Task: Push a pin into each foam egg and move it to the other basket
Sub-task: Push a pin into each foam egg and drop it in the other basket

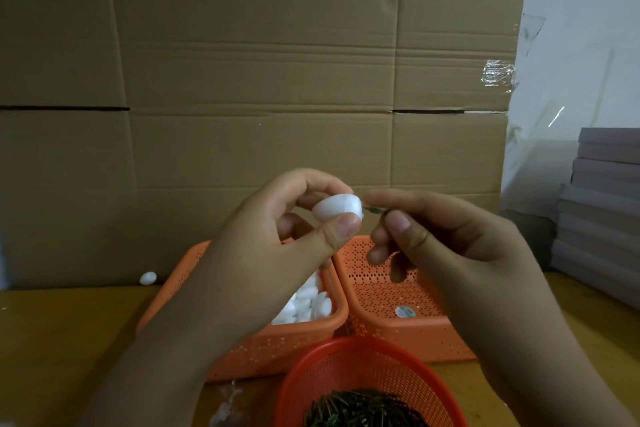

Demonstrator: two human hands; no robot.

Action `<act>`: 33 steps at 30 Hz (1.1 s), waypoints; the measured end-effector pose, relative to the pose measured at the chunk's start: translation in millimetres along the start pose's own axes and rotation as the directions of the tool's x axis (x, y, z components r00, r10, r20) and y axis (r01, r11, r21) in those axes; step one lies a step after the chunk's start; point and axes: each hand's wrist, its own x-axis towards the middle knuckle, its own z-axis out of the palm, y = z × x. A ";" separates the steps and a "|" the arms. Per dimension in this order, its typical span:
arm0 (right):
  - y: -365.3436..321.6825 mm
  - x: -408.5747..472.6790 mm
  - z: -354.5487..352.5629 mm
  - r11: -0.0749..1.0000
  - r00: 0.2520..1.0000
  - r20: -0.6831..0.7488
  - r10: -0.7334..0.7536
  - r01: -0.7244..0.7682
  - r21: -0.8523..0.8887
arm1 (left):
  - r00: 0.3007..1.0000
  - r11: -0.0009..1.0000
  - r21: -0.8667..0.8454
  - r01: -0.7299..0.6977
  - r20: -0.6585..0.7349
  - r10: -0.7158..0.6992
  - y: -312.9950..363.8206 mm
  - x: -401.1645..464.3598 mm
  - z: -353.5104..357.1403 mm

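The left hand [277, 246] grips a white egg [334, 207] between thumb and fingers; the right hand [446, 246] pinches a dark pin [372, 209] whose tip touches the egg's end. Both are held above two orange baskets: the left basket [242, 350] holds more eggs [308, 305], the right basket [398, 333] only a sticker. A round red basket [346, 367] nearest the camera holds pins [363, 409]. One stray egg [148, 277] lies on the table [62, 340] by the cardboard [259, 62]

Flattened cardboard sheet [263, 80] (creased, taped) backs wooden table [62, 340]; white wall [581, 28] right.
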 end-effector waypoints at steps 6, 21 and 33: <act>-2.0 -0.2 0.0 0.999 0.999 -0.023 -0.032 0.031 -0.042 | 1.000 1.000 0.019 -0.019 -0.009 0.019 -0.6 -0.4 -0.8; -1.1 -0.5 -1.4 0.983 0.998 -0.031 -0.060 0.054 -0.174 | 0.999 1.000 -0.027 -0.011 -0.035 0.010 2.9 -0.9 -0.4; -0.1 0.6 -2.0 0.982 0.995 -0.059 -0.083 0.071 -0.173 | 1.000 1.000 0.001 -0.009 -0.019 0.009 1.8 -1.5 -0.5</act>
